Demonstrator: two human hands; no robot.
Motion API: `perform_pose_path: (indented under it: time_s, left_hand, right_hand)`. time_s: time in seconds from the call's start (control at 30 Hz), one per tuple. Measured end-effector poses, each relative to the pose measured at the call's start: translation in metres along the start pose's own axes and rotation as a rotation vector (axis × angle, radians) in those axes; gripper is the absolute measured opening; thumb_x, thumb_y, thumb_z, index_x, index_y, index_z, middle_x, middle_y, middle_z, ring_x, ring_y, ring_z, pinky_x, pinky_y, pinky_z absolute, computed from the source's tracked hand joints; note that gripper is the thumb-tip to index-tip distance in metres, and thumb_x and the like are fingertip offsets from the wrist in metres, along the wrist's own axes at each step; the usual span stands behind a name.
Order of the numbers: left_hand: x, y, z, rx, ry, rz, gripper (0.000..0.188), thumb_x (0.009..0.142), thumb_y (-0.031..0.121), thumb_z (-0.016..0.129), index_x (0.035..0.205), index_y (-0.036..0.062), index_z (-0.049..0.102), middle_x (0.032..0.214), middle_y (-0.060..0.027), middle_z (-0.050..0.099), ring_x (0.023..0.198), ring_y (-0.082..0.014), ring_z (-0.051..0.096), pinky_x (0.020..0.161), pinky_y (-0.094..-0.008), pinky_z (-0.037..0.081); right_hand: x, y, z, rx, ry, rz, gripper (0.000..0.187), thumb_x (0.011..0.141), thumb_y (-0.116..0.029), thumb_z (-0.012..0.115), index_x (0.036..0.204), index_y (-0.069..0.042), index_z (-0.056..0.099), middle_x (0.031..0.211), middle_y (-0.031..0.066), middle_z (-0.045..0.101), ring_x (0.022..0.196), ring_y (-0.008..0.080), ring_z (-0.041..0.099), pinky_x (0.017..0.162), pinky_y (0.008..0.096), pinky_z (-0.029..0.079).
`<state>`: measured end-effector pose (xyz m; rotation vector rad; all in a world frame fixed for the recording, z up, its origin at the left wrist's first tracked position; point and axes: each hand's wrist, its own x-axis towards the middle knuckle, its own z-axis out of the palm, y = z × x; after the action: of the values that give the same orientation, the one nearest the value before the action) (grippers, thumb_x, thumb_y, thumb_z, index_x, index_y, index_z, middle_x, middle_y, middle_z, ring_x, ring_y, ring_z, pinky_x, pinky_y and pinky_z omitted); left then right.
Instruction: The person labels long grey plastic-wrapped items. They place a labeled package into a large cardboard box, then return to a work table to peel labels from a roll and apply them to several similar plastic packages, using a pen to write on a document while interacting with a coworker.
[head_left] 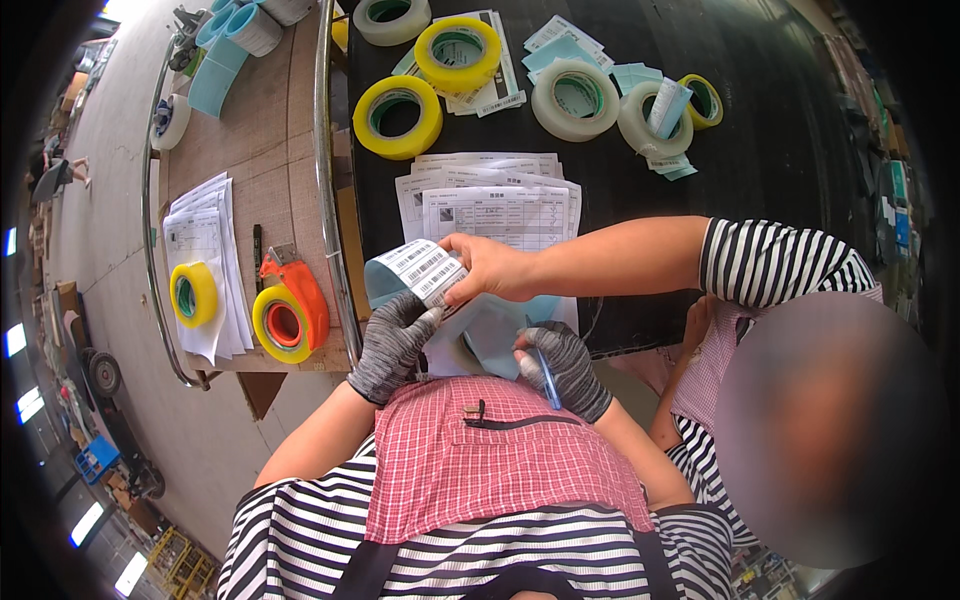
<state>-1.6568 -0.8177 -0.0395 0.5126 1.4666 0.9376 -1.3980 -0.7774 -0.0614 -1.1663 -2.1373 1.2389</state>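
My left hand (388,348), in a grey fingerless-tipped glove, is closed on the lower edge of a strip of barcode labels (418,268) with a light-blue backing. A co-worker's bare hand (492,268) reaches in from the right and holds the same strip. In my right hand (572,366), gloved alike, a blue pen (546,378) sits between curled fingers. Between my hands, more light-blue backing paper (495,328) curves near my apron and partly hides a round edge. Just beyond, a stack of printed forms (500,212) lies on the black table.
Yellow tape rolls (398,118) and clear tape rolls (575,98) stand at the table's far side among label scraps. Left of a metal rail (324,150), a wooden surface holds papers (205,250), a black marker (257,245) and an orange tape dispenser (300,300). The co-worker stands close at right.
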Motion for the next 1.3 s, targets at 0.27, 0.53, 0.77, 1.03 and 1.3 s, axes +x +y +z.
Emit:
perform_pose_path:
  time_s: [0.27,0.53,0.77,1.03,1.3]
  left_hand:
    - [0.005,-0.007,-0.002,-0.008,-0.008,-0.013,0.035,0.093,0.015,0.068,0.125,0.0014,0.063,0.107,-0.0033,0.067,0.087,-0.0105,0.059,0.08,-0.0263,0.049]
    - [0.007,-0.029,0.0,-0.112,-0.064,-0.028,0.042,0.097,0.019,0.062,0.136,0.0039,0.055,0.122,-0.0052,0.064,0.105,-0.014,0.06,0.091,-0.0306,0.05]
    - [0.006,-0.039,0.002,-0.123,-0.088,0.007,0.042,0.098,0.02,0.061,0.137,0.006,0.055,0.126,-0.0058,0.063,0.113,-0.0161,0.059,0.097,-0.0323,0.048]
    - [0.005,-0.034,0.005,-0.091,-0.071,-0.009,0.041,0.098,0.021,0.062,0.136,0.0062,0.056,0.124,-0.0054,0.063,0.112,-0.0157,0.059,0.095,-0.0318,0.049]
    - [0.005,-0.038,0.005,-0.104,-0.068,0.033,0.041,0.097,0.021,0.062,0.134,0.0044,0.056,0.121,-0.0056,0.064,0.106,-0.0144,0.058,0.092,-0.0307,0.048]
  right_hand:
    - [0.001,0.0,0.0,0.011,-0.001,0.002,0.014,0.082,-0.018,0.069,0.089,-0.006,0.067,0.082,0.0122,0.067,0.084,0.033,0.062,0.079,0.0416,0.051]
    - [-0.002,0.011,0.001,0.139,0.008,-0.025,0.021,0.089,-0.02,0.064,0.102,-0.004,0.071,0.089,0.0143,0.068,0.084,0.0326,0.062,0.079,0.0406,0.05]
    - [0.015,0.002,-0.025,-0.032,0.133,-0.061,0.035,0.098,-0.036,0.06,0.115,-0.006,0.07,0.083,0.0086,0.063,0.077,0.0234,0.064,0.073,0.0331,0.05]
    - [0.069,0.01,-0.016,0.09,0.211,-0.228,0.022,0.092,-0.013,0.061,0.112,-0.004,0.067,0.098,0.0142,0.068,0.089,0.0311,0.065,0.084,0.0383,0.05]
    - [0.095,0.039,0.009,-0.311,0.168,-0.273,0.033,0.092,-0.018,0.059,0.123,-0.009,0.065,0.104,0.0145,0.068,0.096,0.033,0.062,0.09,0.0423,0.049]
